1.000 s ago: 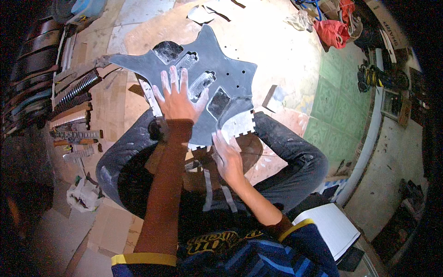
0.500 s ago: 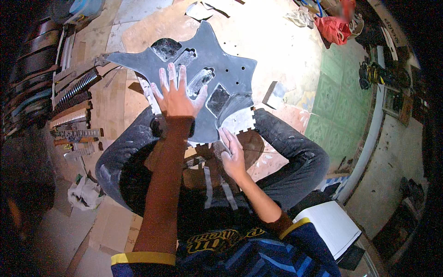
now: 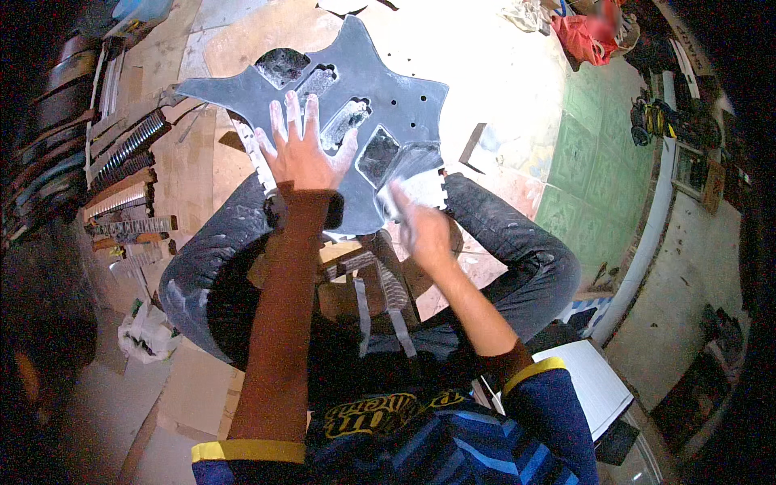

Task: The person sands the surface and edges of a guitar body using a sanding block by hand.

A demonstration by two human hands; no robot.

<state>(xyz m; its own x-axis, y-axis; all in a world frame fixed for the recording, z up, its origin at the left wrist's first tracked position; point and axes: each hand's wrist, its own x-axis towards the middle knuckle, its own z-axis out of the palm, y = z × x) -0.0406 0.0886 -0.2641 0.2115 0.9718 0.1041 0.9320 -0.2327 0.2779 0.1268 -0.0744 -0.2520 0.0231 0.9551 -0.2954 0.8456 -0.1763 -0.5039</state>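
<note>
A grey, pointed guitar body (image 3: 373, 85), dusty, with dark cavities (image 3: 380, 153), lies on a white toothed mat (image 3: 427, 187) before bent legs (image 3: 517, 234). The left grip (image 3: 304, 158) spreads open upon it, covering part; whether the blurred right grip (image 3: 423, 228) is closed, I cannot tell. Green tiles (image 3: 578, 162) lie rightward.

A gray, pointy guitar body (image 3: 381, 111) lies by the person's bent legs in dusty dark pants (image 3: 517, 242). It has dug-out pockets (image 3: 346, 123) and small round holes (image 3: 423, 99). The left hand (image 3: 303, 162) lies flat on top, fingers spread wide, the tips white with dust. The right hand (image 3: 424, 230) is blurry, at the lower curved edge; whether it holds anything is hard to tell. A white mat (image 3: 424, 187) with a toothed edge pokes out underneath. Green tiles (image 3: 574, 170) and a red bag (image 3: 578, 40) are off to the right.
</note>
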